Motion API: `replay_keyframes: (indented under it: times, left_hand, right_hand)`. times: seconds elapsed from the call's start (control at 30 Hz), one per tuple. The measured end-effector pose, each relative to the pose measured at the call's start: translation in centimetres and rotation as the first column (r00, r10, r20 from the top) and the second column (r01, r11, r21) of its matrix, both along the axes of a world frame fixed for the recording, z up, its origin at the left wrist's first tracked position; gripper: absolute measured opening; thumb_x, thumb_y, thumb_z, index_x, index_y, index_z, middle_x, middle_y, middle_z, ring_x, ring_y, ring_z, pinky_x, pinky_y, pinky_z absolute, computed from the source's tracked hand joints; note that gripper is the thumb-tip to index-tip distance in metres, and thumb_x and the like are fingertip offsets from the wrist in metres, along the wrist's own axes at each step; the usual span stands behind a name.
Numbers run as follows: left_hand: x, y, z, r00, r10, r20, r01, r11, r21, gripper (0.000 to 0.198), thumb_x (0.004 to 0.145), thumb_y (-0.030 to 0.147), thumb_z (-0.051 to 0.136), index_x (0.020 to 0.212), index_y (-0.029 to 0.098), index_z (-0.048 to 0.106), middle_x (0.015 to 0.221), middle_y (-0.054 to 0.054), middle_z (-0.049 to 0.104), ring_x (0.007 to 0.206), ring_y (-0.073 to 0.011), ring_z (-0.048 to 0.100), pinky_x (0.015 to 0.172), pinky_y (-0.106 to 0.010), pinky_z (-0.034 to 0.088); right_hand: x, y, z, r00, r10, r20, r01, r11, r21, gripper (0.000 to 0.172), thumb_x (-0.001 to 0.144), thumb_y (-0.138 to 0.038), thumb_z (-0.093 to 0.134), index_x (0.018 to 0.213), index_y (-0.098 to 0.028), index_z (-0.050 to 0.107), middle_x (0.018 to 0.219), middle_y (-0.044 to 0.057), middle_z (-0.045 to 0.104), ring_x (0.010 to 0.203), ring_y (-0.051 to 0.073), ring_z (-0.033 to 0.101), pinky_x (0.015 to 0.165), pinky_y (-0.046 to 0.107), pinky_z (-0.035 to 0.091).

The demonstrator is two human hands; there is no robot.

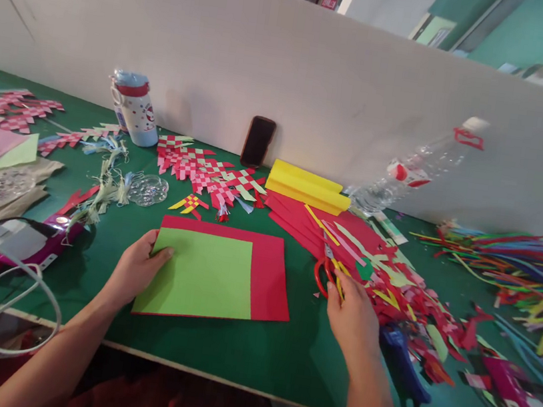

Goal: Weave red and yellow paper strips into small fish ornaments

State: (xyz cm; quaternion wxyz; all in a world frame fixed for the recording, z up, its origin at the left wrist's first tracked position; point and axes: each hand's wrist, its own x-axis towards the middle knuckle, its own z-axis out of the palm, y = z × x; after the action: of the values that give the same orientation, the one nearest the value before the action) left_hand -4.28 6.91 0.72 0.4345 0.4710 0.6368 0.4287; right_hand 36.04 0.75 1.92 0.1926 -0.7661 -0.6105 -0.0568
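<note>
My left hand point(141, 266) pinches the left edge of a light green sheet point(203, 275) laid over a larger red sheet point(271, 277), thumb on top. The red sheet shows along the top and right side. To the right, my right hand point(352, 309) has its fingers closed around a yellow item that I cannot make out well, beside red-handled scissors point(323, 271). The scissors lie at the edge of a heap of red, green and yellow paper scraps point(402, 282), blades pointing away. Whether the fingers also grip the scissors is unclear.
Behind stand a bottle point(137, 110), a phone point(259, 141), folded yellow paper point(309, 187) and a tilted plastic bottle point(412, 173). Woven paper pieces point(200, 170) lie at the back. Colored strips point(516, 258) and a blue tool point(404, 360) are right; a white cable point(25, 263) is left.
</note>
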Motion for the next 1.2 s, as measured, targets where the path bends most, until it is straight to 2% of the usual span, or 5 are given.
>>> replay_keyframes:
  times: [0.33, 0.63, 0.87, 1.03, 1.2]
  left_hand:
    - [-0.2, -0.9, -0.1, 0.957, -0.025, 0.288, 0.034, 0.999, -0.029, 0.053, 0.069, 0.05, 0.075, 0.11, 0.02, 0.058, 0.096, -0.004, 0.072, 0.076, -0.0219, 0.069, 0.069, -0.033, 0.056]
    - [-0.1, -0.9, -0.1, 0.943, 0.038, 0.331, -0.033, 0.999, -0.023, 0.055, 0.065, 0.049, 0.077, 0.108, 0.021, 0.059, 0.094, -0.003, 0.072, 0.077, -0.0219, 0.069, 0.07, -0.034, 0.057]
    - [0.0, -0.8, -0.2, 0.93, 0.077, 0.36, -0.08, 0.997, -0.006, 0.054, 0.065, 0.045, 0.078, 0.109, 0.02, 0.059, 0.094, -0.003, 0.072, 0.073, -0.0211, 0.069, 0.066, -0.032, 0.058]
    - [0.2, -0.9, 0.1, 0.9, 0.102, 0.424, -0.11, 0.994, -0.006, 0.053, 0.064, 0.042, 0.082, 0.107, 0.019, 0.06, 0.093, -0.002, 0.073, 0.074, -0.021, 0.069, 0.067, -0.032, 0.058]
    - [0.7, -1.0, 0.2, 0.88, 0.079, 0.469, -0.093, 0.996, 0.007, 0.049, 0.069, 0.041, 0.08, 0.108, 0.019, 0.06, 0.096, -0.003, 0.073, 0.08, -0.0219, 0.069, 0.072, -0.034, 0.058]
  right_hand:
    - [0.8, 3.4, 0.5, 0.985, -0.138, 0.105, 0.162, 0.951, -0.264, 0.046, 0.085, -0.033, 0.057, 0.125, -0.011, 0.058, 0.11, 0.023, 0.065, 0.094, 0.033, 0.064, 0.073, 0.04, 0.049]
    - [2.8, 2.5, 1.2, 0.977, -0.172, -0.129, 0.132, 0.954, -0.268, 0.038, 0.082, -0.034, 0.057, 0.117, -0.02, 0.062, 0.093, 0.011, 0.074, 0.081, 0.027, 0.07, 0.064, 0.033, 0.05]
    - [2.0, -2.1, 1.1, 0.928, -0.061, -0.369, -0.003, 0.985, -0.172, 0.049, 0.088, -0.044, 0.044, 0.128, -0.016, 0.051, 0.101, 0.011, 0.073, 0.085, 0.02, 0.072, 0.069, 0.029, 0.057]
    - [-0.1, -4.2, 0.6, 0.965, -0.07, -0.252, 0.03, 0.987, -0.16, 0.047, 0.08, -0.041, 0.055, 0.123, -0.021, 0.058, 0.105, 0.014, 0.069, 0.091, 0.032, 0.068, 0.074, 0.044, 0.055]
    - [-3.0, -4.9, 0.4, 0.986, 0.01, -0.165, -0.026, 0.995, -0.095, 0.044, 0.086, -0.045, 0.045, 0.115, -0.018, 0.065, 0.121, 0.018, 0.063, 0.117, 0.038, 0.054, 0.105, 0.052, 0.038]
